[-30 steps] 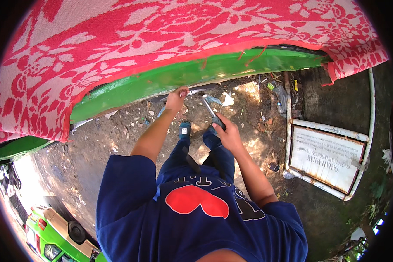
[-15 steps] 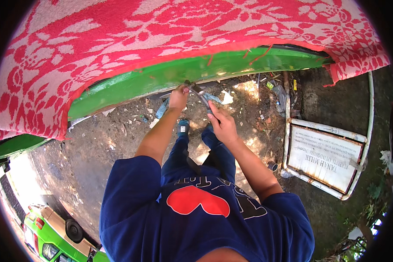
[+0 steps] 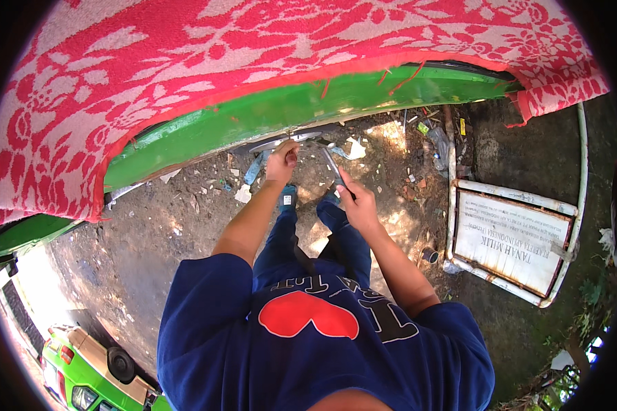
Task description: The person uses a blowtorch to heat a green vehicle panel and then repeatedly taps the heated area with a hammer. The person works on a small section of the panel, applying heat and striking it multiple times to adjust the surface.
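Note:
My right hand [image 3: 358, 205] is wrapped round the grip of a hammer [image 3: 331, 163], whose shaft slants up and left to its head close to the green vehicle body panel [image 3: 253, 120]. To its left, my left hand [image 3: 281, 163] is closed in a fist near the panel's lower edge. A thin tip seems to stick up from the fist toward the panel; what the hand holds is mostly hidden. Hammer head and fist are apart. Behind them a curved grey metal rim [image 3: 267, 145] shows below the panel.
A red and white floral towel [image 3: 185, 61] covers the panel's top. Blue cloth [image 3: 256, 168] and scraps litter the dirt ground. A white-framed sign [image 3: 511, 236] lies to the right, beside a crumpled plastic bag [image 3: 440, 147]. A bright green vehicle [image 3: 92, 366] stands lower left.
My right hand has drawn down and right with the hammer, whose head has moved away from my left hand. My left hand has come slightly lower.

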A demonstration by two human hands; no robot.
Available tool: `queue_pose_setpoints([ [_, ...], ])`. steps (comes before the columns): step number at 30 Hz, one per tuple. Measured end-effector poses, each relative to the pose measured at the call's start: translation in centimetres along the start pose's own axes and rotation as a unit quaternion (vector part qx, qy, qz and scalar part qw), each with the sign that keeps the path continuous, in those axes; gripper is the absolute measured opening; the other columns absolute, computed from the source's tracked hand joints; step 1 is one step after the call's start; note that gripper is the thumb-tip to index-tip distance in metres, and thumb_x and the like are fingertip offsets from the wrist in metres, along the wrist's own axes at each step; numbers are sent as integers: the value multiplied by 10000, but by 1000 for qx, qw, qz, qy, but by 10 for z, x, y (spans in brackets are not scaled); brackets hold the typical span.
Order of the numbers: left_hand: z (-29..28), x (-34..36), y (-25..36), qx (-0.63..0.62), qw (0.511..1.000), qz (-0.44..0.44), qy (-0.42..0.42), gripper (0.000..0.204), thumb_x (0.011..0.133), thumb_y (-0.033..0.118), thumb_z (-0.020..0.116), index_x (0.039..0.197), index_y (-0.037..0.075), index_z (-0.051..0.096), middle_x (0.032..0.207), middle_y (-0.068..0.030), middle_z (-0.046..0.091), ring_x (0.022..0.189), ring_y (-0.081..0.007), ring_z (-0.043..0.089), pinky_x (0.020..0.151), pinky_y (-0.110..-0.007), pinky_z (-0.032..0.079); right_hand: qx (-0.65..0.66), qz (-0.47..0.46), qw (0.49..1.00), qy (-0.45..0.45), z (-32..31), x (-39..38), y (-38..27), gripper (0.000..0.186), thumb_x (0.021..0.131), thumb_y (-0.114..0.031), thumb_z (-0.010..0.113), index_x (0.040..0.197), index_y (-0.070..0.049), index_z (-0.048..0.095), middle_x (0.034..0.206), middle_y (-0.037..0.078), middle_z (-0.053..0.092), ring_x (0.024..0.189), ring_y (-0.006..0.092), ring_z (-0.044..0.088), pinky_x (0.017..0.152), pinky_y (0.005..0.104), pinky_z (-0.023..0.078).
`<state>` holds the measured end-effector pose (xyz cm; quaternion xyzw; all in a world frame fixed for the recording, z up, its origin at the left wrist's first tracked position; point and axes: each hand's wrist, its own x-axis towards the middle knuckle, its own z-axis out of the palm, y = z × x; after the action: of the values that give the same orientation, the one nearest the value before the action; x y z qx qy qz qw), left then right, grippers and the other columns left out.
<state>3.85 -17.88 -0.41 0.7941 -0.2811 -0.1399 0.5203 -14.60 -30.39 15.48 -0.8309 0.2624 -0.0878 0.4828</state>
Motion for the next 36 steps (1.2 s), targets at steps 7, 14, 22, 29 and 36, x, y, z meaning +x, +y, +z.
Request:
queue_pose_setpoints([
  [7,10,-45,-16,131,955,-104,-247,300,788,80,678,1086,99,647,1361,-97,555,1172,-336,577,947,-413,508,11,84,996,26,-23,-23,14,427,934,-106,633,1357,-106,575,926,145,670,829,174,620,795,302,488],
  [14,2,-46,-7,41,990,7,-131,370,797,-27,587,1143,93,644,1353,-110,550,1316,-339,467,1025,-423,472,2,147,989,22,-38,-53,15,436,934,-116,627,1365,-97,562,1061,195,692,951,226,683,867,323,497],
  [22,-1,-8,24,-20,989,8,-149,446,789,-82,625,1169,144,678,1294,-104,596,1212,-312,574,953,-364,519,-17,192,981,-4,-44,-54,11,433,934,-137,631,1360,-96,565,1048,188,697,942,246,684,866,323,497],
  [29,2,13,41,-24,994,52,-90,460,707,-136,666,1102,99,692,1161,-103,645,1038,-309,647,869,-372,550,-3,178,984,8,-47,-60,15,439,927,-127,641,1359,-100,568,1085,177,694,980,241,677,888,321,489],
  [36,4,26,24,-30,999,39,-12,272,723,31,775,985,78,721,1019,-96,678,965,-312,651,822,-367,536,-5,185,983,-1,-50,-57,12,439,927,-124,636,1360,-99,566,1184,188,670,1039,237,669,904,314,480],
])
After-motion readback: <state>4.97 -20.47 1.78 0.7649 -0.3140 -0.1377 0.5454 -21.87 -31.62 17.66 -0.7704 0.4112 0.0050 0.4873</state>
